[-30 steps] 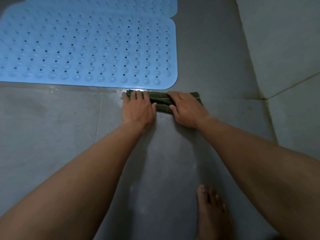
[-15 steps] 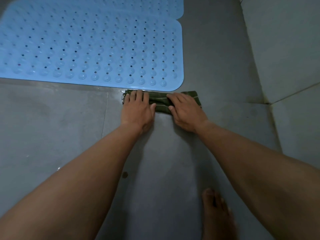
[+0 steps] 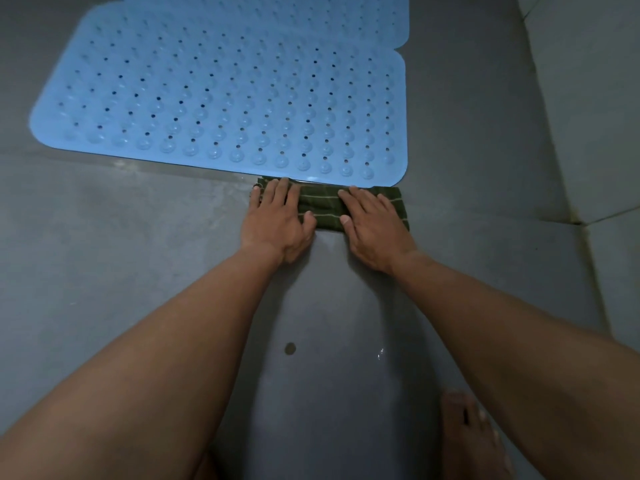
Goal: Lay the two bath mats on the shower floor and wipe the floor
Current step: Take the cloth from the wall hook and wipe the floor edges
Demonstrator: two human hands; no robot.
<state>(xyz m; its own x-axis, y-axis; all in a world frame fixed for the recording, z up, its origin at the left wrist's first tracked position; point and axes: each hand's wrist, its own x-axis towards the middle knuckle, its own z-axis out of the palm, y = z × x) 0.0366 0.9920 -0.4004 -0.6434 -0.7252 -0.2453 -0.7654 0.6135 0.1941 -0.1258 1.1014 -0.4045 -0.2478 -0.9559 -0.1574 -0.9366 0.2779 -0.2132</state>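
Hands: my left hand (image 3: 277, 220) and right hand (image 3: 374, 230) press flat, fingers straight, one on each end of the cloth.
Cloth: folded dark-green striped cloth (image 3: 322, 209), long axis left–right, on the grey tiled shower floor (image 3: 104, 254).
Mats: blue perforated rubber bath mats (image 3: 221, 98) lie just beyond my fingertips, their near edge touching the cloth.

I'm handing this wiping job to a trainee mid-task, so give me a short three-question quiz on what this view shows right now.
1. True or false: the left hand and the right hand both lie flat on the green cloth.
2. Where is the cloth? A) on top of the near mat; B) on the floor at that mat's near edge; C) lifted in the air.
3. Fill in: ___ blue mats lie on the floor.
Key: 1 true; 2 B; 3 two, the near mat and the far mat.
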